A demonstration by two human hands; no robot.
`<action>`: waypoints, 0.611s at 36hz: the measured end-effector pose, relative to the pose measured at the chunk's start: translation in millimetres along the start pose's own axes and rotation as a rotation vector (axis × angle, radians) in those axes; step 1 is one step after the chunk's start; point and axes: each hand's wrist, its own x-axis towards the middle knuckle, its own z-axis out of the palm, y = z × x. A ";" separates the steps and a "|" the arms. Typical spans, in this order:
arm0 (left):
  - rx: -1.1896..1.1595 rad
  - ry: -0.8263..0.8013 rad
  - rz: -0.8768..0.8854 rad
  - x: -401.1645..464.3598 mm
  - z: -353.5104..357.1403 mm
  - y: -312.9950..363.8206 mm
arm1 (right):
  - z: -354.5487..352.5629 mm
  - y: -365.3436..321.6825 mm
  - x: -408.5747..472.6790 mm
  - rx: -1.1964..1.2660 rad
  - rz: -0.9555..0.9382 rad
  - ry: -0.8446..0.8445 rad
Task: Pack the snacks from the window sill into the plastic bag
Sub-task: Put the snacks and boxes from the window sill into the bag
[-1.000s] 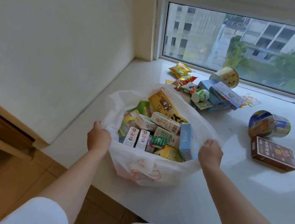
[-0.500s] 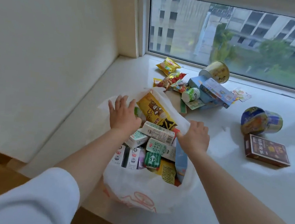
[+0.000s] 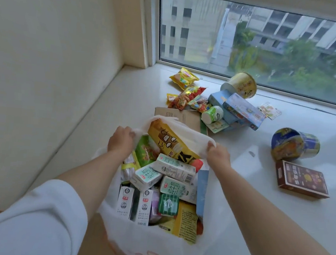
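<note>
A white plastic bag (image 3: 154,241) stands open at the sill's near edge, filled with several milk cartons (image 3: 173,169), a yellow snack pack (image 3: 172,143) and other boxes. My left hand (image 3: 121,140) grips the bag's far rim on the left. My right hand (image 3: 218,156) grips the far rim on the right. Between them the rim stretches over the yellow pack. Loose snacks lie beyond: a yellow packet (image 3: 184,77), a red packet (image 3: 185,97), blue boxes (image 3: 238,110), a small green cup (image 3: 212,114), a yellow cup (image 3: 240,84), a blue noodle cup (image 3: 294,144) and a brown box (image 3: 301,179).
The white window sill (image 3: 276,226) runs along the window (image 3: 270,45) at the back. A wall (image 3: 48,57) closes the left side. A flat cardboard sheet (image 3: 176,115) lies just behind the bag. Small cards (image 3: 270,110) lie near the window frame.
Both hands left the bag's near rim, reached across its contents and took hold of the far rim. The bag now sits closer to the sill's near edge.
</note>
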 end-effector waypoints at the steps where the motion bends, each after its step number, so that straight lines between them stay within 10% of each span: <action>1: -0.128 0.051 -0.040 0.3 -4.4 4.3 | -2.6 0.1 -0.4 0.023 0.004 0.008; 6: -0.510 0.395 -0.211 0.9 -40.5 13.4 | -17.6 -0.9 -6.3 0.138 0.017 0.089; 16: -0.486 0.676 0.032 -31.9 -69.6 22.3 | -24.6 8.2 -33.6 0.178 -0.103 0.303; 22: -0.177 0.204 -0.196 -21.5 -67.3 14.6 | -21.5 21.6 -28.7 0.010 -0.047 0.225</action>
